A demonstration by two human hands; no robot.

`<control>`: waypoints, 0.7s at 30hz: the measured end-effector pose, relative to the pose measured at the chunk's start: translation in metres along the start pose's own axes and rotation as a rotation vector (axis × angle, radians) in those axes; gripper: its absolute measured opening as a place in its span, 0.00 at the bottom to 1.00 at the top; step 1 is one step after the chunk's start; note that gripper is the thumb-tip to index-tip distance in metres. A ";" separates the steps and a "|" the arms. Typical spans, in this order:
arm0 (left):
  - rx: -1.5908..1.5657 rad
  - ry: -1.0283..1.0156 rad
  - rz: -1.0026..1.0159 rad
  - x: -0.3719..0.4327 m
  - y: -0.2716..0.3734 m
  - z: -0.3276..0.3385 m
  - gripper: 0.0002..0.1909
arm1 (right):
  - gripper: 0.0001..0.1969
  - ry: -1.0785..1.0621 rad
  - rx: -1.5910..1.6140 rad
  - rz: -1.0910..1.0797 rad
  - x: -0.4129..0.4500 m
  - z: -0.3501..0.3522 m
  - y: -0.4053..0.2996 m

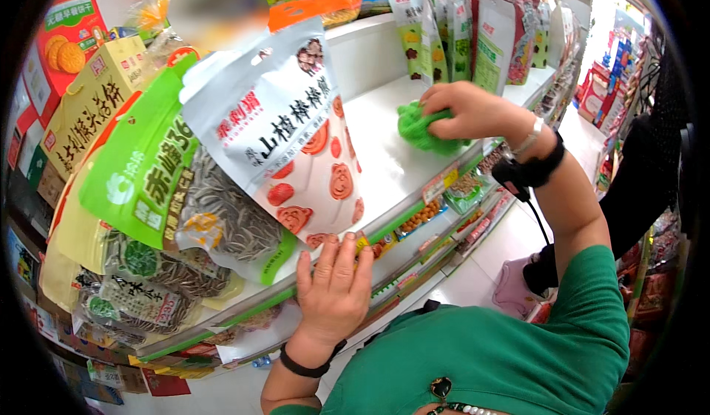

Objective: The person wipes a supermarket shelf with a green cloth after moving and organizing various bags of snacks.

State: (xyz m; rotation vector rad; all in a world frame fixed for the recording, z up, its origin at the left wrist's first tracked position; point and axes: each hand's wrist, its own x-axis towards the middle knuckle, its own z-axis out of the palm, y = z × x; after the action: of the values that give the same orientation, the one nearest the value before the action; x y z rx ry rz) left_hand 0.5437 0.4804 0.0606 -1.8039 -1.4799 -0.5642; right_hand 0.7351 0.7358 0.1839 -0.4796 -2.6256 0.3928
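My right hand [463, 111] is closed on a bunched green cloth [424, 132], which lies against the white shelf surface [383, 149] near its front edge. Lower down, my left hand [335, 285] rests with its fingers on the shelf's front edge, just below a standing white and pink snack pouch [294, 132] with red printed pictures. The fingertips are close to the pouch's bottom; whether they touch it I cannot tell. Left of that pouch, a green and clear bag of sunflower seeds [222, 215] leans among other seed bags.
Upright snack pouches [491, 38] stand at the shelf's far right end. Packaged nuts [421, 218] fill a lower tier under the price-tag rail. Gift boxes [83, 104] are at the left. Across the tiled aisle [488, 237] a pink bag [516, 287] sits near more stocked shelves.
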 end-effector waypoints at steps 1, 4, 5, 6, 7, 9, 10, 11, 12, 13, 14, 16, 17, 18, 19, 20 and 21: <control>-0.026 -0.008 0.000 0.000 0.000 -0.001 0.14 | 0.15 0.101 0.147 -0.026 -0.007 -0.012 -0.009; -0.038 -0.003 -0.014 0.000 0.001 -0.005 0.15 | 0.15 0.208 0.557 -0.137 -0.035 -0.035 -0.028; -0.053 0.003 -0.018 -0.001 0.003 -0.007 0.15 | 0.15 0.224 0.660 -0.156 -0.046 -0.037 -0.033; -0.039 -0.007 -0.029 -0.001 0.004 -0.010 0.15 | 0.15 0.216 0.711 -0.203 -0.055 -0.035 -0.034; -0.037 0.002 -0.033 0.001 0.004 -0.013 0.16 | 0.15 0.204 0.763 -0.254 -0.063 -0.032 -0.034; -0.019 -0.003 -0.055 0.007 0.006 -0.023 0.16 | 0.19 0.131 0.873 -0.166 -0.079 -0.024 -0.027; 0.051 0.040 -0.073 0.015 0.007 -0.030 0.13 | 0.19 0.084 0.865 -0.219 -0.084 -0.021 -0.016; 0.124 0.081 -0.093 0.024 0.006 -0.039 0.11 | 0.19 0.034 0.857 -0.275 -0.087 -0.019 -0.006; 0.128 0.092 -0.106 0.034 0.005 -0.051 0.12 | 0.18 0.040 0.837 -0.294 -0.091 -0.020 -0.001; 0.168 0.110 -0.113 0.043 0.001 -0.061 0.14 | 0.17 0.040 0.820 -0.309 -0.092 -0.019 0.005; 0.207 0.128 -0.119 0.056 -0.004 -0.071 0.15 | 0.16 0.028 0.776 -0.349 -0.091 -0.020 0.013; 0.253 0.118 -0.098 0.087 -0.014 -0.095 0.17 | 0.14 0.048 0.698 -0.380 -0.085 -0.023 0.021; 0.312 0.089 -0.086 0.105 -0.021 -0.104 0.19 | 0.13 0.086 0.596 -0.385 -0.082 -0.024 0.025; 0.364 0.062 -0.073 0.122 -0.029 -0.109 0.21 | 0.14 0.080 0.585 -0.400 -0.077 -0.022 0.028; 0.368 0.040 -0.070 0.139 -0.037 -0.114 0.22 | 0.14 0.073 0.593 -0.412 -0.074 -0.021 0.030; 0.380 0.016 -0.069 0.155 -0.044 -0.118 0.23 | 0.14 0.102 0.574 -0.405 -0.070 -0.017 0.034; 0.400 -0.052 -0.052 0.169 -0.052 -0.121 0.25 | 0.15 0.131 0.557 -0.398 -0.067 -0.012 0.036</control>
State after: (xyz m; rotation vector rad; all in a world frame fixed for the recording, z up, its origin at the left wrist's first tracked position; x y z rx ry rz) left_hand 0.5481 0.5015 0.2738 -1.4798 -1.5507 -0.2241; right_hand 0.8071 0.7443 0.1573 0.1903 -2.2694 0.8799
